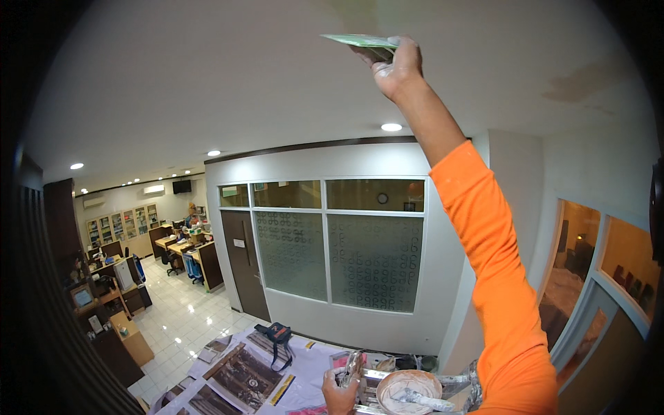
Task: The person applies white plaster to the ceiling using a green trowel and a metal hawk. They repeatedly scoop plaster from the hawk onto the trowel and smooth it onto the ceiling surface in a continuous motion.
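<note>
My right hand [401,68] is raised overhead at the end of an orange sleeve, with white smears on its fingers. It grips a thin, flat green spreader [360,40] just below the white ceiling [277,76]; whether the edge touches cannot be told. Low in the view, my left hand [339,395] is closed round a grey, shiny, smeared object [354,366] whose kind is unclear. To its right, a round bowl [391,382] coated with pale paste rests on a metal ladder [373,374]. A white-smeared tool [423,399] lies across the bowl.
Printed sheeting [301,363] lies below, with a dark strapped object [278,337] on it. A partition with frosted windows [373,259] and a brown door [242,259] stands ahead. Desks [181,245] stand far left. Darker patches [584,79] mark the ceiling at right.
</note>
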`<state>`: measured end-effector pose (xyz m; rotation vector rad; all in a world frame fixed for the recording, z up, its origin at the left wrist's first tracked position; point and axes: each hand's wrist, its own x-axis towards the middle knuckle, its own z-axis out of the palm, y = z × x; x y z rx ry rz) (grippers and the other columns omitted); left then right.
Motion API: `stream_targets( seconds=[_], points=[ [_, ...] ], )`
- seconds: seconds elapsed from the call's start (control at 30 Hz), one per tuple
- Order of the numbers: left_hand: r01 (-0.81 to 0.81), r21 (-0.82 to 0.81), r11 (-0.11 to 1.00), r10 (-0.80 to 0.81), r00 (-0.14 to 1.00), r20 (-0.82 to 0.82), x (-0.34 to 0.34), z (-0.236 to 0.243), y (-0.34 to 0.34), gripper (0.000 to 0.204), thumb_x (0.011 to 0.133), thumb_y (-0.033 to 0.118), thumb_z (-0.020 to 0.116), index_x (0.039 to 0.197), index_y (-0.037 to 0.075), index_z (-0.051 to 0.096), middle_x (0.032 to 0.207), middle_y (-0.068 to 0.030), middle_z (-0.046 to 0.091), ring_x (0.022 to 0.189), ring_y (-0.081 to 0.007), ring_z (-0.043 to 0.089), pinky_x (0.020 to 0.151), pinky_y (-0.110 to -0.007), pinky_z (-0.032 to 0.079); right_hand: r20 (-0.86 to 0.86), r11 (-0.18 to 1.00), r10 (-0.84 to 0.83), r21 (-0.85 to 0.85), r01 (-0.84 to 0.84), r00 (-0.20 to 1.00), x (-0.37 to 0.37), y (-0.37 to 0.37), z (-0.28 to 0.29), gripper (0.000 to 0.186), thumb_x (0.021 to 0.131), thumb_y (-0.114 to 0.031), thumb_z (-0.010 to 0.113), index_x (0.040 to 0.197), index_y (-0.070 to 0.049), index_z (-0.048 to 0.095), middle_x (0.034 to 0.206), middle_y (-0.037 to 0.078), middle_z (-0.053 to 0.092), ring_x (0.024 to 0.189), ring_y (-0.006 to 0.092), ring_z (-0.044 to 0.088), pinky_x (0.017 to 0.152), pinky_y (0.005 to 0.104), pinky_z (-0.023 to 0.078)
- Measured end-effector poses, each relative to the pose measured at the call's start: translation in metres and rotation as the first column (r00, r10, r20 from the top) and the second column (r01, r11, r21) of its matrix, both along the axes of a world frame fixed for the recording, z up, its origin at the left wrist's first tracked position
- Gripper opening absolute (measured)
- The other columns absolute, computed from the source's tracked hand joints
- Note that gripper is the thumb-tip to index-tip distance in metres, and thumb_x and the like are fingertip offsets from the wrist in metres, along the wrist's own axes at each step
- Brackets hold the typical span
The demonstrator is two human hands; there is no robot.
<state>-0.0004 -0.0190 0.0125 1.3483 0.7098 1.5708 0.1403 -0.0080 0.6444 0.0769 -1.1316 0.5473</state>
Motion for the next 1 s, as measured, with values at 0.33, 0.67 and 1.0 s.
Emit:
stream_targets(
  seconds=[0.33,0.67,1.0],
  points=[
    [-0.088,0.126,0.988,0.098,0.992,-0.074,0.008,-0.023,0.010,0.029,0.082,0.014,0.085,0.102,0.004,0.067,0.092,-0.0099,0.071,0.082,-0.0191,0.062,0.074,-0.037,0.053,0.021,0.961,-0.239,0.149,0.233,0.971,-0.069,0.017,0.046,0.046,0.099,-0.020,0.042,0.143,-0.007,0.036,0.140,0.016,0.043,0.127,0.0289,0.047,0.112,0.0544,0.039],
    [-0.125,0.194,0.973,0.150,0.981,-0.122,0.015,-0.066,0.031,0.029,0.082,0.011,0.083,0.104,0.001,0.067,0.089,-0.0060,0.067,0.080,-0.0161,0.057,0.072,-0.033,0.050,0.108,0.925,-0.311,0.260,0.275,0.944,-0.172,-0.048,0.034,0.052,0.099,-0.025,0.043,0.142,0.001,0.032,0.135,0.019,0.048,0.117,0.0305,0.056,0.104,0.0520,0.044],
    [-0.029,0.034,0.999,0.032,0.994,-0.102,0.006,-0.017,-0.005,0.028,0.082,0.012,0.082,0.103,0.000,0.068,0.090,-0.0068,0.067,0.083,-0.0174,0.057,0.075,-0.035,0.050,0.046,0.970,0.199,0.132,-0.203,0.979,-0.139,-0.030,-0.004,0.039,0.103,-0.030,0.038,0.127,0.000,0.044,0.127,0.016,0.052,0.112,0.0311,0.057,0.098,0.0523,0.052]
  ],
)
